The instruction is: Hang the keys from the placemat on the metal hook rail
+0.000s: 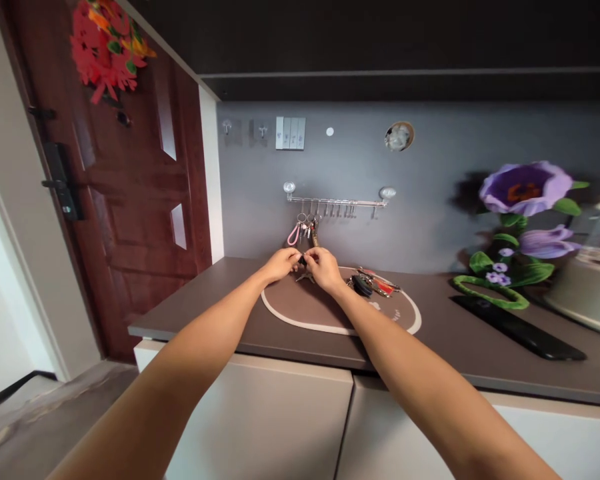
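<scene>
My left hand (283, 265) and my right hand (323, 267) meet above the brown mat (310, 310), both with fingers closed in a pinch. Between the fingertips is a small black piece of a bunch of keys (305, 277), whose metal keys show just below. Behind the hands, keys with a pink strap (293, 234) hang from a clear hook rail (337, 201) on the wall. To the right of my right hand, another bunch of keys (363, 286) with a black fob and red parts lies on the mat.
A dark countertop (195, 293) runs along the wall under an overhead cabinet (380, 40). On the right are a black elongated object (523, 328), a purple fabric flower (527, 190) and a pale rounded object (587, 287). A dark red door (135, 233) stands at left.
</scene>
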Tool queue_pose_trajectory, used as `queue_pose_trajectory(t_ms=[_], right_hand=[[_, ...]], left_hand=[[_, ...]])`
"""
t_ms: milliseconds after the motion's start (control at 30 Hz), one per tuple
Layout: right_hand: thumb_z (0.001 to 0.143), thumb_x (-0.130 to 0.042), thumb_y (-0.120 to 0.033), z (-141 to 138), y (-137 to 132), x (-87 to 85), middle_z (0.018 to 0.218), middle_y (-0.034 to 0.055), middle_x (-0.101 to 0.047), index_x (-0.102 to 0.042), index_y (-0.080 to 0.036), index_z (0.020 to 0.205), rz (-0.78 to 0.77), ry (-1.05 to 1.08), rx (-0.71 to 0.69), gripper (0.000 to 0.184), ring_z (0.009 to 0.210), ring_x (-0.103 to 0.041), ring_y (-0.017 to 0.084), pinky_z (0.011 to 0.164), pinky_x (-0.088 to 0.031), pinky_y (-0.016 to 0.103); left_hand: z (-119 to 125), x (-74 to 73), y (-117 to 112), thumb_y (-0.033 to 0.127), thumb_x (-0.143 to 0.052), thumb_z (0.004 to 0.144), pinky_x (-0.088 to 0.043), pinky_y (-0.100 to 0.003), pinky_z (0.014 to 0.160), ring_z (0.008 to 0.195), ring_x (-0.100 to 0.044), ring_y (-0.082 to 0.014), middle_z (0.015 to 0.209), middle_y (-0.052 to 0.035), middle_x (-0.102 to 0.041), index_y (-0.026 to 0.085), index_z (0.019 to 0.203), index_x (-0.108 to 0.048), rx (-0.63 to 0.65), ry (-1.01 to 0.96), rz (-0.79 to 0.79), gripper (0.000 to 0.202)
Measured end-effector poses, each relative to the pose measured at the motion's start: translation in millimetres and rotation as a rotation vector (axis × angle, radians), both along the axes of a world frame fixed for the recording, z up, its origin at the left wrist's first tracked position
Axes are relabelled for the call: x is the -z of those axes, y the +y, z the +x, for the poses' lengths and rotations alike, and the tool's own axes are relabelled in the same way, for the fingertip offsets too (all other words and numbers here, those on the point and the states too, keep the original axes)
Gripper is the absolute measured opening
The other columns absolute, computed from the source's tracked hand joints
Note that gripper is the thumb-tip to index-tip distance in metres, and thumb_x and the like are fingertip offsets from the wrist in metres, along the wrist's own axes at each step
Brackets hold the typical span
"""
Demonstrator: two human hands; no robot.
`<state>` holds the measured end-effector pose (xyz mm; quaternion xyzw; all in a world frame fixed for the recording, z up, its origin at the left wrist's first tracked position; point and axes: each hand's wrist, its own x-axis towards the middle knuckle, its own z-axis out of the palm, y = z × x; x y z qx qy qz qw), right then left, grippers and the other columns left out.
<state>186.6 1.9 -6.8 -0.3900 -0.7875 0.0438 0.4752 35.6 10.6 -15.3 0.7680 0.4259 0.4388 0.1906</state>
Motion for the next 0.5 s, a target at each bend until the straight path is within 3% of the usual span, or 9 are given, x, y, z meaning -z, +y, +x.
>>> queue_pose_trajectory(t_ms=[233, 500], right_hand=[[0.078, -0.044, -0.025, 4.3, 1.9, -2.2, 0.083, 0.0061, -0.061, -0.056, -0.017, 0.075, -0.022, 0.106, 0.002, 0.014, 0.081, -0.054, 0.017, 0.078, -0.041, 0.03], [0.074, -0.047, -0.03, 8.3, 9.2, -12.0, 0.076, 0.0036, -0.062, -0.056, -0.015, 0.075, -0.127, 0.407, -0.007, 0.017, 0.069, -0.054, 0.013, 0.071, -0.043, 0.026]], left_hand=[[4.2, -1.6, -6.0, 0.03, -0.034, 0.083, -0.042, -0.023, 0.062, 0.065, -0.054, -0.012, 0.07, -0.0016, -0.059, 0.015, 0.074, -0.053, -0.08, 0.086, 0.09, 0.026], [4.8, -2.9, -9.7, 0.018, -0.034, 0.082, -0.04, -0.026, 0.074, 0.077, -0.055, -0.0153, 0.082, -0.0059, -0.062, 0.016, 0.08, -0.059, -0.237, 0.339, 0.203, 0.025]])
